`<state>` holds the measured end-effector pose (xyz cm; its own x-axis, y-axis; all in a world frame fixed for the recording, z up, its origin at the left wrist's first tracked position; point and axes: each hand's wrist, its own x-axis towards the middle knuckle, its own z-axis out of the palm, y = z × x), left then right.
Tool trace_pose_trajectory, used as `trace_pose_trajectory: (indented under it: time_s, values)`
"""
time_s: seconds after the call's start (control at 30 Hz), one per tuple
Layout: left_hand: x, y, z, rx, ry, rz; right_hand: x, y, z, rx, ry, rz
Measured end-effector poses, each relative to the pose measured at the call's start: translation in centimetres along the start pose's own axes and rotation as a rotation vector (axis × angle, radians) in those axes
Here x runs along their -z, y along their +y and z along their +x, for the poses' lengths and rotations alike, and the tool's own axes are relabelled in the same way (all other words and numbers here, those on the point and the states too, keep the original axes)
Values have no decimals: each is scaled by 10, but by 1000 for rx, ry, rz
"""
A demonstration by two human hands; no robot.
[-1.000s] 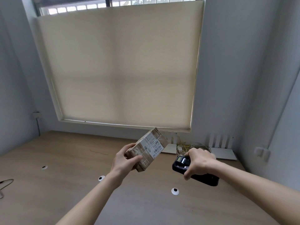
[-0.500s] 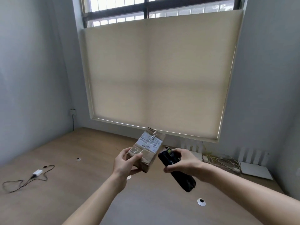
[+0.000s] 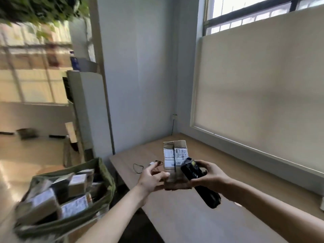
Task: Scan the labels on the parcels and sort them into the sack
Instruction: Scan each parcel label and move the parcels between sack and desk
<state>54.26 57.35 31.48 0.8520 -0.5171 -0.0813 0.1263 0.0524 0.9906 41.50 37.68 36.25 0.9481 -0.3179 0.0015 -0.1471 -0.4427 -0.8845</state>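
Note:
A small brown cardboard parcel [image 3: 173, 158] with white barcode labels stands upright in the air over the wooden table [image 3: 184, 216]. My left hand [image 3: 151, 178] holds its lower left side, index finger stretched out. My right hand [image 3: 208, 176] grips a black handheld scanner [image 3: 198, 179], whose head sits against the parcel's right side. At lower left an olive-green sack [image 3: 103, 199] stands open beside the table, with several labelled parcels [image 3: 75, 206] inside.
A thin cable with a small white adapter [image 3: 140, 166] lies on the table behind my left hand. A blind-covered window [image 3: 263, 95] runs along the right. A grey cabinet [image 3: 87, 109] stands behind the sack. The far left is blurred.
The view has swung left, bringing the sack into sight. The parcel has turned upright, and the scanner sits closer against it. Both hands keep their holds.

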Motion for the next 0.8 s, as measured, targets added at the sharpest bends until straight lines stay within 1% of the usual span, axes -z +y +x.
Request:
trace_pose_trajectory:
  time_s: [0.1,0.23,0.37,0.5,0.6,0.8]
  values:
    - [84,5,-13,-2,51,33,-74,-31,38,38,-106,-7]
    - [185,-1,-23,-31,259,90,-170,-59,80,97,-239,-43]
    - [264,-13,-26,-33,390,146,-247,-77,118,101,-363,-47]
    - [315,-27,-15,1,463,126,-306,-81,160,111,-446,-58]
    - [344,-41,10,14,488,137,-339,-71,199,105,-487,-73]
    - [383,-80,103,73,515,241,-386,-25,305,32,-545,-82]
